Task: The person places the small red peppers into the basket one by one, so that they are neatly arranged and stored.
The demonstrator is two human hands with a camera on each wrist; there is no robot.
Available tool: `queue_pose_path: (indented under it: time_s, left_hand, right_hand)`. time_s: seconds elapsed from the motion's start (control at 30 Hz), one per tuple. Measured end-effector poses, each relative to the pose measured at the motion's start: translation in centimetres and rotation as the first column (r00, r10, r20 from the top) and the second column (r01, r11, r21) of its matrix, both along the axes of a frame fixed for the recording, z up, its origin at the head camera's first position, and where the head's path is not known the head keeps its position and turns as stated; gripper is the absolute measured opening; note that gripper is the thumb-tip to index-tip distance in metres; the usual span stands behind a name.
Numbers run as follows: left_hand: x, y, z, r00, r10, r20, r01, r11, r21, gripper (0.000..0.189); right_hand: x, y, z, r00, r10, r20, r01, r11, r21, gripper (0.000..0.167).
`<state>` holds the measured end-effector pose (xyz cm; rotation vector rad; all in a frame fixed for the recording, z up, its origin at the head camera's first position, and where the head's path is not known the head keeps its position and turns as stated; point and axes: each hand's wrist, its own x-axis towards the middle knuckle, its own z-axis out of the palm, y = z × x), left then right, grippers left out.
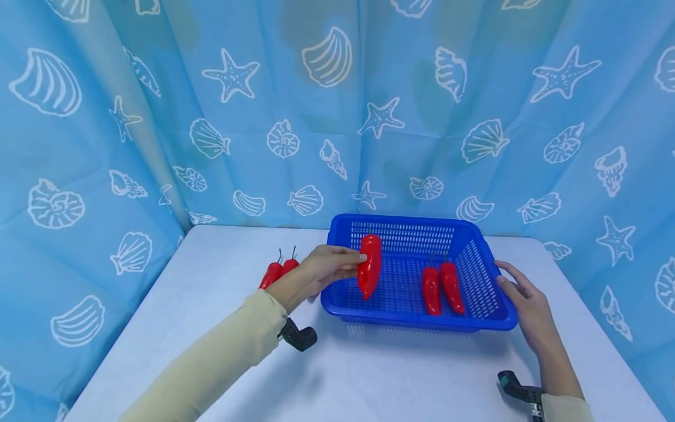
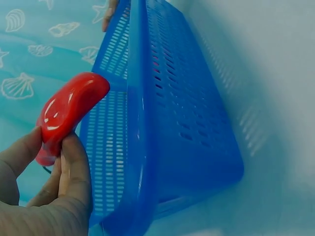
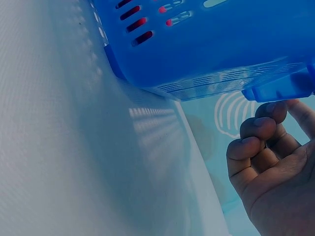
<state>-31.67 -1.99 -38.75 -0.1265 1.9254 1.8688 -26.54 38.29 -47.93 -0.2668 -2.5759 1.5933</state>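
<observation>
Above the left part of a blue rectangular plastic basket with slotted walls [image 1: 390, 317], one glossy red pepper, long and tapered [image 1: 371, 266], is held up. Surface: smooth, bright highlights, uniform red; body slightly curved and uneven, blunt at the end away from the stem. Thin dark stem, seen below the fingers in the left wrist view; in the head view the stem end is uppermost, the narrow end pointing down toward the person.

Left hand [image 1: 332, 266]: pinching this pepper between thumb and fingers. Right hand [image 1: 531, 308]: fingers curled, holding the basket by its right rim.

Two similar red peppers with stems [image 1: 431, 291] lie side by side on the basket floor, right half. Two further stemmed red peppers [image 1: 272, 274] lie on the white table [image 1: 401, 375], left of the basket, partly hidden by the left forearm. Behind: light-blue curtain printed with white shells and starfish [image 1: 295, 105].
</observation>
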Motion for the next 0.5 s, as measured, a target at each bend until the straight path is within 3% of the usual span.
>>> queue_pose_path:
  time_s: [0.17, 0.5]
  left_hand:
    - [-0.3, 1.1, -0.1, 1.000, 0.002, 0.000, -0.002, 1.000, 0.029, 0.040]
    - [-1.0, 3.0, -0.7, 0.998, 0.002, 0.067, -0.009, 0.995, 0.100, 0.031]
  right_hand:
    - [0.1, 0.0, 0.2, 1.000, 0.001, 0.000, -0.001, 1.000, -0.015, 0.065]
    - [0.1, 0.0, 0.1, 1.000, 0.002, -0.011, -0.002, 1.000, -0.018, 0.064]
